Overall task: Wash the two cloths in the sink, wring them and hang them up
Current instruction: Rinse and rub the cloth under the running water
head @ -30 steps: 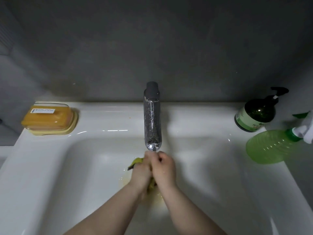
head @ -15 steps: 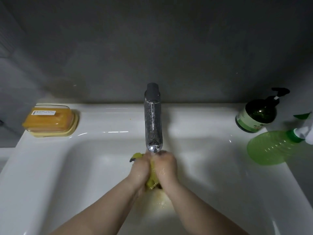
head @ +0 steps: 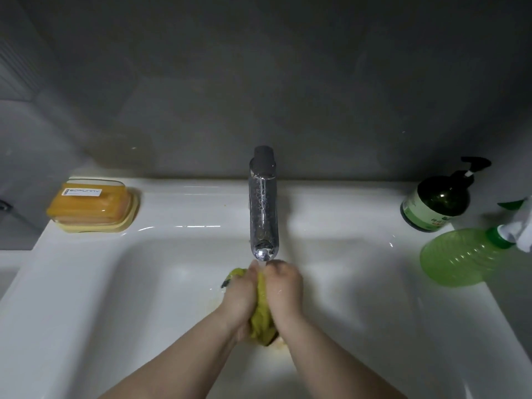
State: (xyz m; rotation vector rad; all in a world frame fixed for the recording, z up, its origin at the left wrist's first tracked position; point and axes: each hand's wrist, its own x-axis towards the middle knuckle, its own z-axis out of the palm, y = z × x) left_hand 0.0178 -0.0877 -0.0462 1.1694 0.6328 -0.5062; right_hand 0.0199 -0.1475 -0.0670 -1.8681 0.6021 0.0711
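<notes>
Your left hand point(head: 240, 298) and right hand point(head: 285, 292) both have their fingers curled tight around the bunched yellow-green fabric cloth point(head: 260, 312). It sits between them low in the white ceramic sink point(head: 144, 283), just under the spout of the chrome tap point(head: 263, 214). Soaked, it will likely be soft, floppy, water-heavy and a bit slick, so grip the thick bunched middle with whole fists, not a loose corner.

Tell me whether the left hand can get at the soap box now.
Probably, once it lets go: the left hand grips the yellow cloth, but nothing stands between it and the soap box off to its left.
</notes>
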